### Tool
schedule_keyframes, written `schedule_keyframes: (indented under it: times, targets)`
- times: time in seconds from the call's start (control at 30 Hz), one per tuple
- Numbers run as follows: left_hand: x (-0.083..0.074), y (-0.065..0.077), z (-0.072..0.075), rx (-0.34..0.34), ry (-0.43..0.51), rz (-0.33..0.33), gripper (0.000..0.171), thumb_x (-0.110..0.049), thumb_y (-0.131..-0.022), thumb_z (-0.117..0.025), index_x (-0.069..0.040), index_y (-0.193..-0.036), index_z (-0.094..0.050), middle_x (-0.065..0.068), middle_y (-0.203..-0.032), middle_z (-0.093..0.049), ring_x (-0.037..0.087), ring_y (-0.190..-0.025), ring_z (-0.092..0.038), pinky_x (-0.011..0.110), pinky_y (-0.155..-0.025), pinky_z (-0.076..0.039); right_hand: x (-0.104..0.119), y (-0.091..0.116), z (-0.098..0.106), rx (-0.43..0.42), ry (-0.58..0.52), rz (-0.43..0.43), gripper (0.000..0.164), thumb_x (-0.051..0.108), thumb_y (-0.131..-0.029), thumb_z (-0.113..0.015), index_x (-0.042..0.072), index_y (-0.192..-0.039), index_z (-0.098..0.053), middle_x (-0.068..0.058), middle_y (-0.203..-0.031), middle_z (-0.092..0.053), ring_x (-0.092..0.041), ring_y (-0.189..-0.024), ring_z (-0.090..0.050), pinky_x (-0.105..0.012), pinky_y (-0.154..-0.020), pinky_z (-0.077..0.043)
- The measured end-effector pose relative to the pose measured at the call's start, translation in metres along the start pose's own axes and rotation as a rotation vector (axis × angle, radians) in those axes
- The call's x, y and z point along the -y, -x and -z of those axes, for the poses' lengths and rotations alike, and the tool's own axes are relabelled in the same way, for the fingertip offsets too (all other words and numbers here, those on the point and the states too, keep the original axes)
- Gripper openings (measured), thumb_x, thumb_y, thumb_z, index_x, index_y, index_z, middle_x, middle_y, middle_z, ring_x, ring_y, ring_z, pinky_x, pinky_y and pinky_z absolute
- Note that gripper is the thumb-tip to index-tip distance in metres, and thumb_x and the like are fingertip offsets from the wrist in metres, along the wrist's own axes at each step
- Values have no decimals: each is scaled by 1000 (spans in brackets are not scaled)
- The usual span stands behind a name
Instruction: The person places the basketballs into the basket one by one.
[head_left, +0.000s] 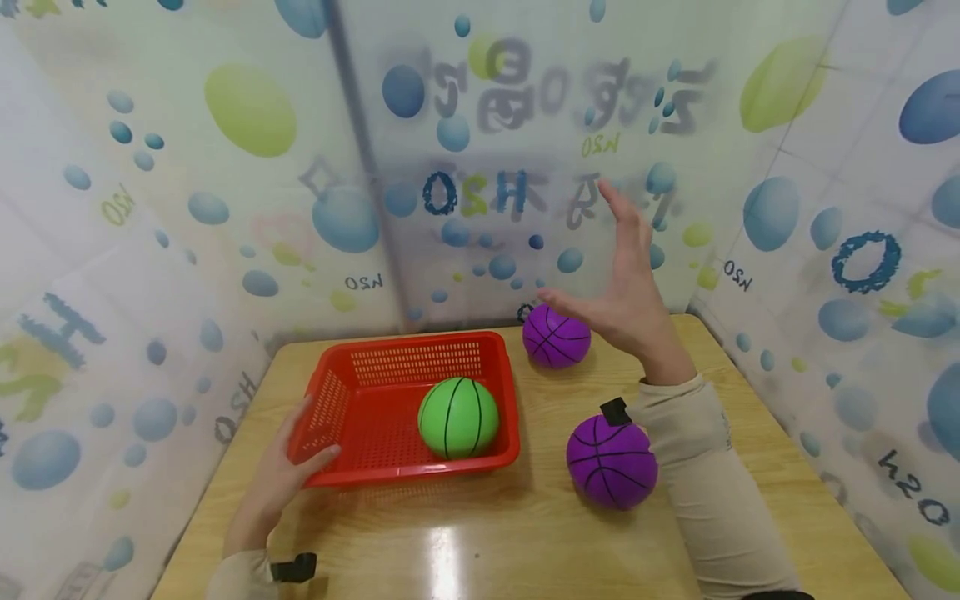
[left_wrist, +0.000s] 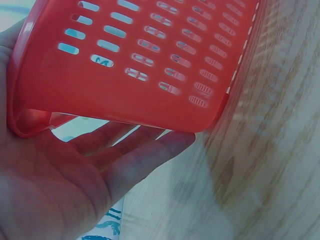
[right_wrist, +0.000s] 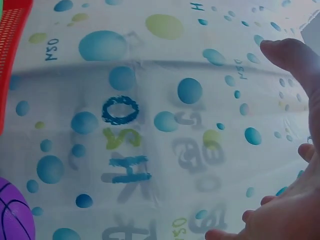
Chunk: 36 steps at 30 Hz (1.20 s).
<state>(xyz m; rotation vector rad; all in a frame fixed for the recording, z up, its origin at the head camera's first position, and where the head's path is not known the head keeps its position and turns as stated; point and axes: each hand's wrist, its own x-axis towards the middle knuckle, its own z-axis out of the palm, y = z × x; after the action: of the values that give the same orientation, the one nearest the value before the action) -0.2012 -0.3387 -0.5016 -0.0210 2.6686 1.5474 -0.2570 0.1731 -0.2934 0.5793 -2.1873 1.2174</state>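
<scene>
A red plastic basket with slotted walls sits on the table, and a green ball with black lines lies in its right part. My left hand holds the basket's left front corner, thumb over the rim. The left wrist view shows the fingers of that hand along the outside of the slotted basket wall. Raised above the table, my right hand has its thumb and fingers spread and touches nothing. Below it are a purple ball at the back and another purple ball nearer the front.
The wooden table reaches back to a patterned curtain, with more of the same sheeting at both sides. Both purple balls stand right of the basket. The nearer one lies close beside my right sleeve.
</scene>
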Motion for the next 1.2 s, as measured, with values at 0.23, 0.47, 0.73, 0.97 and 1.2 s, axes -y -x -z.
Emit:
schedule_keyframes:
  times: [0.23, 0.47, 0.73, 0.97, 1.2]
  targets:
    - [1, -3, 0, 3, 2, 21, 109, -25, -103, -82, -28, -182, -7, 19, -187, -3, 56, -168, -5, 89, -124, -13, 0, 4, 13, 11, -58, -61, 134, 25, -78, -102, 50, -176, -13, 4, -181, -9, -27, -168, -14, -76, -127, -26]
    - [1, -4, 0, 3, 3, 27, 108, -26, -103, -81, -30, -181, -6, 19, -187, -3, 56, -168, -7, 88, -124, -14, -8, 13, 21, 38, -106, -152, 131, 26, -82, -100, 55, -174, -10, 10, -183, -2, -29, -170, -11, -78, -126, -27]
    - [-1, -2, 0, 11, -11, 43, 108, -28, -104, -81, -31, -181, -5, 19, -187, -2, 57, -168, -5, 89, -124, -14, -29, 38, 28, 82, -153, -252, 125, 25, -86, -95, 56, -173, -10, 18, -183, -1, -31, -171, -9, -82, -124, -29]
    - [-1, -3, 2, 20, -16, 62, 109, -29, -104, -81, -32, -181, -4, 18, -187, 0, 55, -168, -4, 88, -125, -13, -48, 68, 28, 102, -158, -323, 124, 24, -89, -93, 55, -174, -8, 13, -185, -3, -35, -171, -11, -83, -123, -30]
    - [-2, -3, 1, 19, -9, 57, 110, -30, -104, -82, -32, -181, -4, 18, -187, 0, 56, -168, -3, 89, -124, -13, -69, 104, 24, 117, -171, -402, 124, 27, -91, -93, 53, -175, -5, 3, -186, -1, -42, -171, -10, -86, -120, -30]
